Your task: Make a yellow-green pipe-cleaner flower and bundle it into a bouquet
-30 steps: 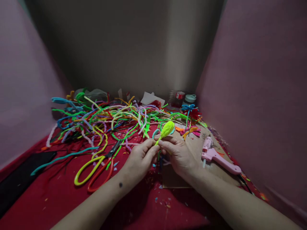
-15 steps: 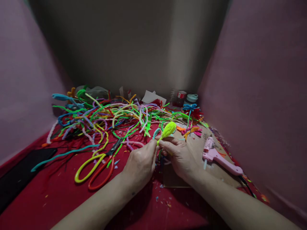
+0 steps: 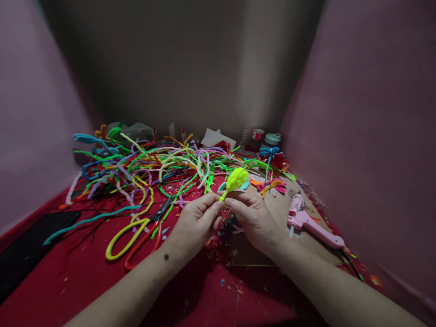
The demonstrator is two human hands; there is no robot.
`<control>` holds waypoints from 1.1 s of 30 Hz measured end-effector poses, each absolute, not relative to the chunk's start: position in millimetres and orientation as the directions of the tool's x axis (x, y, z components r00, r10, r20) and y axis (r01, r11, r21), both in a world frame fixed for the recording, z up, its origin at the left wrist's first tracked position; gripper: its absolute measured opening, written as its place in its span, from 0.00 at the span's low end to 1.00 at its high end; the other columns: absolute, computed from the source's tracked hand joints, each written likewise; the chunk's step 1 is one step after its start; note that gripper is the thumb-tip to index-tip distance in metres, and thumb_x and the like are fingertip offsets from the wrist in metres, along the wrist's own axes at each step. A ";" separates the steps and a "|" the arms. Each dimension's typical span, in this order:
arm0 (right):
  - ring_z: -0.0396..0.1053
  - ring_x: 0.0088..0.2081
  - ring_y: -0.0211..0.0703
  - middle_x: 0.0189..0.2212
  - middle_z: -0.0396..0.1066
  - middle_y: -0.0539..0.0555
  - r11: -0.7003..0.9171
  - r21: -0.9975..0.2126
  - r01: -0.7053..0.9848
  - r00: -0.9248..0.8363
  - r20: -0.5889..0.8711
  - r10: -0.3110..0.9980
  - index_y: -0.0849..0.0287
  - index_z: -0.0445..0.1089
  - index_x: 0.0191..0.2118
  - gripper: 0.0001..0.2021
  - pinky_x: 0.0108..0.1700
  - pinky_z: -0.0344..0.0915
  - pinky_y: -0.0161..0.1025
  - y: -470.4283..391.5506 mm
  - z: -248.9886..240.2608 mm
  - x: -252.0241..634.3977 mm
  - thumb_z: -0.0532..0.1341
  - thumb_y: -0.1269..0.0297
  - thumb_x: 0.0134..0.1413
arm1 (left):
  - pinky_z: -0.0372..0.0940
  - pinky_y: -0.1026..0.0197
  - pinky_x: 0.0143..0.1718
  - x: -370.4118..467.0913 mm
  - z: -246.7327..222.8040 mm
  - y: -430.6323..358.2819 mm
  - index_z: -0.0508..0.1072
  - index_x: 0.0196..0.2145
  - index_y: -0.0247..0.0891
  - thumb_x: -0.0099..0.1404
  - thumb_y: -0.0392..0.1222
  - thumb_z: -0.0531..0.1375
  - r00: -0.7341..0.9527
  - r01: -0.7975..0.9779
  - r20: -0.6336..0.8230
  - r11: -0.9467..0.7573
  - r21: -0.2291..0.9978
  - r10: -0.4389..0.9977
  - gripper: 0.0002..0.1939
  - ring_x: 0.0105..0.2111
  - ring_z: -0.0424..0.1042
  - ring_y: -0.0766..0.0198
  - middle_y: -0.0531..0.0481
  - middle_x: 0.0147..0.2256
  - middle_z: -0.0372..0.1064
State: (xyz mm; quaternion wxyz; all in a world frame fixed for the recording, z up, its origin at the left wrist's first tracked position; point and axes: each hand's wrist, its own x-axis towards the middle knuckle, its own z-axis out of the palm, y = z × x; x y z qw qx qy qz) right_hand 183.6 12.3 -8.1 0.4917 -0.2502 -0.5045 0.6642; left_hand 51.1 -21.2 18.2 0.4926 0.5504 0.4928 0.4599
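A bright yellow-green fuzzy bud shape (image 3: 237,179) on a short twisted stem stands upright between my two hands, near the middle of the view. The fingers of my left hand (image 3: 200,218) pinch the lower end of the stem from the left. From the right, the thumb and fingers of my right hand (image 3: 250,215) close on the same stem, touching my left fingertips. A light blue fuzzy piece (image 3: 245,184) shows just behind the bud.
Tangled coloured pipe cleaners (image 3: 177,159) spread across the back. Scissors (image 3: 145,231) lie left on the red cloth (image 3: 190,290), beside a black flat object (image 3: 37,247). A pink glue gun (image 3: 308,222) rests on cardboard (image 3: 252,254) at right. A lidded jar (image 3: 271,139) stands behind.
My left hand has rolled over, showing more of its thumb side and moving slightly left. The yellow-green bud has turned and shifted a little left and up, and its folds show more.
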 end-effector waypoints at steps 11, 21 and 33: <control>0.69 0.39 0.40 0.33 0.75 0.50 -0.149 -0.855 -0.497 -0.478 0.126 0.869 0.52 0.77 0.39 0.11 0.49 0.60 0.40 13.5 -9.5 183.5 0.65 0.66 0.47 | 0.49 0.75 0.08 38.1 9.9 -16.5 0.69 0.28 0.36 0.64 0.43 0.56 0.466 -0.416 -0.133 0.349 0.840 0.875 0.09 0.09 0.39 0.80 0.63 0.13 0.52; 0.70 0.37 0.39 0.31 0.76 0.49 -0.132 -0.841 -0.524 -0.478 0.163 0.863 0.52 0.78 0.37 0.09 0.50 0.59 0.40 11.7 -10.2 183.8 0.65 0.68 0.48 | 0.52 0.75 0.08 32.1 4.5 -12.1 0.72 0.29 0.34 0.65 0.41 0.55 0.554 -0.419 -0.107 0.387 0.821 0.826 0.11 0.08 0.39 0.80 0.62 0.13 0.53; 0.63 0.26 0.34 0.24 0.70 0.47 -0.111 -0.828 -0.550 -0.313 0.082 0.946 0.58 0.76 0.29 0.05 0.32 0.59 0.34 18.5 0.9 182.5 0.68 0.65 0.41 | 0.49 0.72 0.11 34.7 6.8 -9.1 0.69 0.30 0.35 0.65 0.48 0.55 0.424 -0.235 -0.139 0.257 0.937 0.895 0.13 0.10 0.50 0.78 0.59 0.16 0.60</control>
